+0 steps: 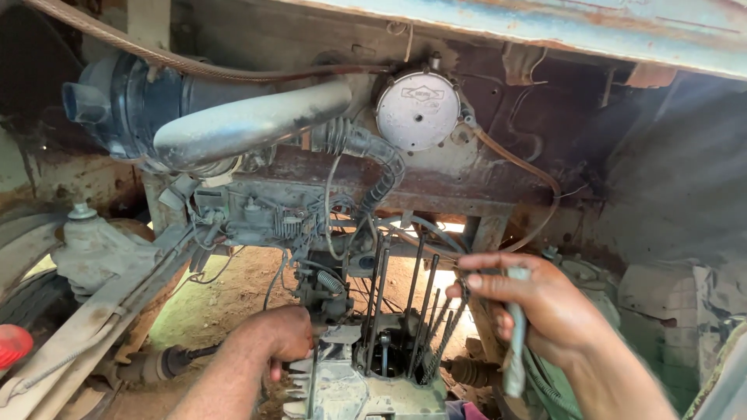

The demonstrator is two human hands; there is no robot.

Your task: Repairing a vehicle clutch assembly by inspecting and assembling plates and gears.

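Note:
My left hand [274,336] rests with curled fingers against the side of a greasy engine block [342,393] at the bottom middle, touching its finned casting. My right hand [537,307] is closed around a pale metal tool handle [515,350] that hangs down from the fist. Its fingertips also pinch the upper ends of several long dark studs and rods [424,303] rising from the open top of the block [389,358]. What the left fingers grip is hidden.
Above sit a dusty carburettor assembly [257,214], a silver intake pipe [249,120], a black air-filter housing [117,105], a round white cap [418,110] and a corrugated hose [381,167]. Rusty frame members cross behind. A red object [12,344] sits at far left.

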